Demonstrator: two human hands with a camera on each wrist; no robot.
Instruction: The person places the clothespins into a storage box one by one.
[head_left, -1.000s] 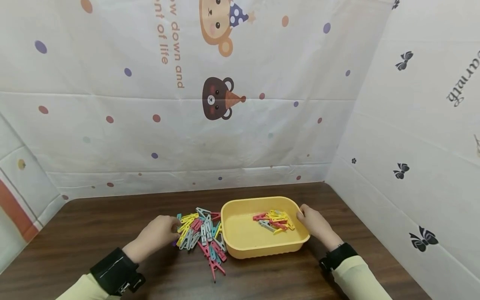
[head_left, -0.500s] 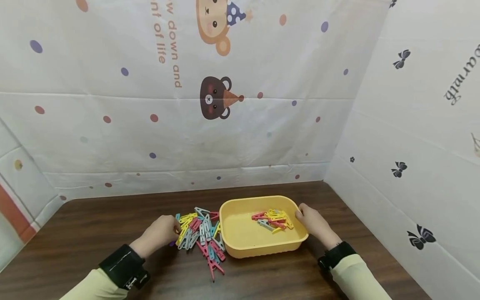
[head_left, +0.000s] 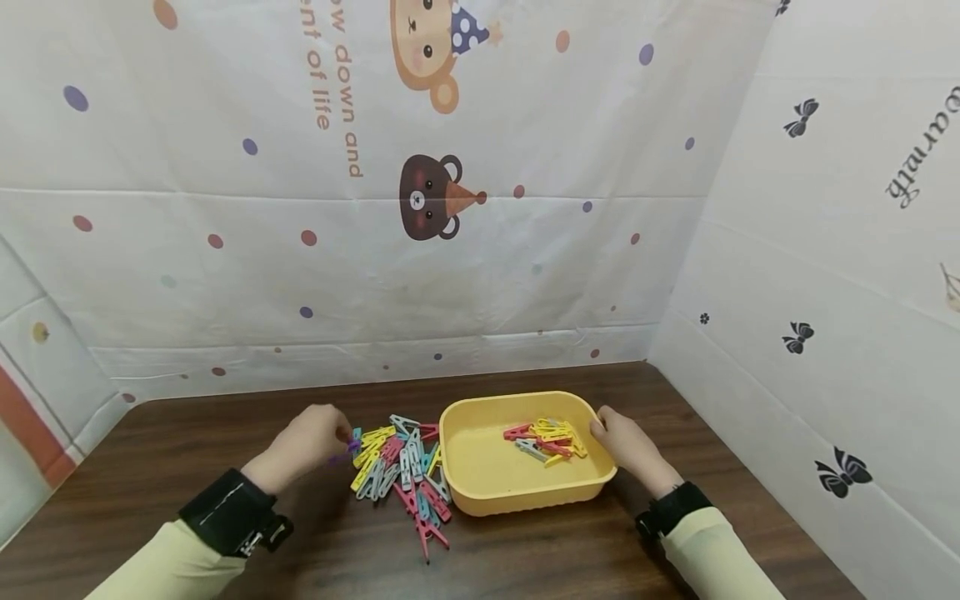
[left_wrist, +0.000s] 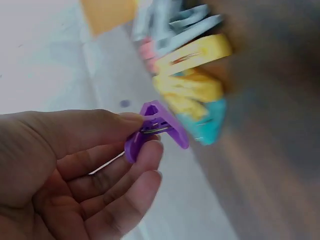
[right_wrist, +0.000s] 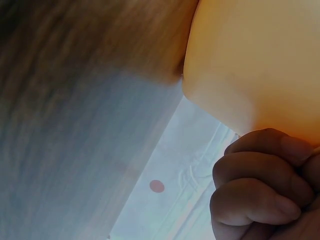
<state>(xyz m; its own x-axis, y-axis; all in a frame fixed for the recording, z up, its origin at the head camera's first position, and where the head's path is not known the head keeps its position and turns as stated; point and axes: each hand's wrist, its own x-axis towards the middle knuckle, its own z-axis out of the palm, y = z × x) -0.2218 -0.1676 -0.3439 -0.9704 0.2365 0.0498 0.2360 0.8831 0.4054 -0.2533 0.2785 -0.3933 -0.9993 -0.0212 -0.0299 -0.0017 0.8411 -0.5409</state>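
Purple clothespin (left_wrist: 156, 131) pinched in left hand (head_left: 307, 442) grip just above desk (head_left: 187, 450) | peg pile (head_left: 401, 471) beside yellow tray (head_left: 525, 492) | right hand (head_left: 626, 446) grips tray rim | risk: shallow fingertip pinch, peg may slip

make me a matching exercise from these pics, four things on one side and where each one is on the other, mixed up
Things:
1. purple clothespin
2. yellow tray
3. pile of clothespins
4. right hand

Places:
A. loose on the brown table, left of the tray
B. pinched in the left hand
C. gripping the tray's right rim
D. on the table with a few clothespins inside

Pairs: 1-B, 2-D, 3-A, 4-C
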